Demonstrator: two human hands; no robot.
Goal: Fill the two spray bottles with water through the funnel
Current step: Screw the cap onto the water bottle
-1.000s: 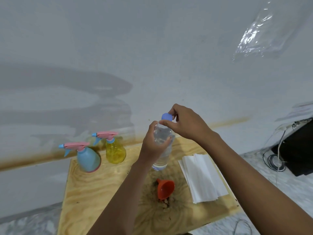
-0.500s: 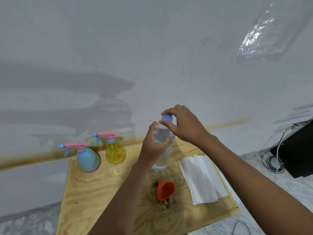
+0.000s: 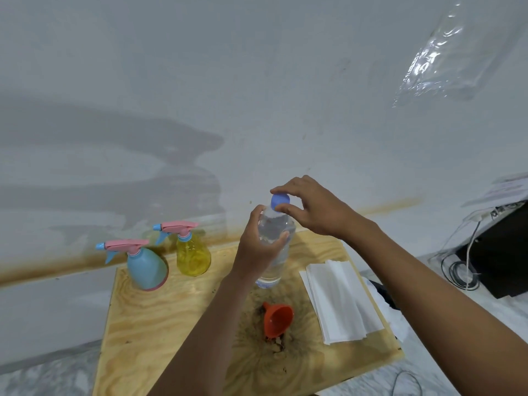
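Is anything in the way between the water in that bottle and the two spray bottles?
Yes. The blue cap is on the water bottle, pinched by the right hand. The blue spray bottle and yellow spray bottle both wear their pink trigger heads. The funnel lies on its side on the board, in neither.

No text, brand or number could be read. Any label on the bottle (image 3: 275, 244) was illegible, and the sheet (image 3: 508, 187) at far right was too blurred to make out.
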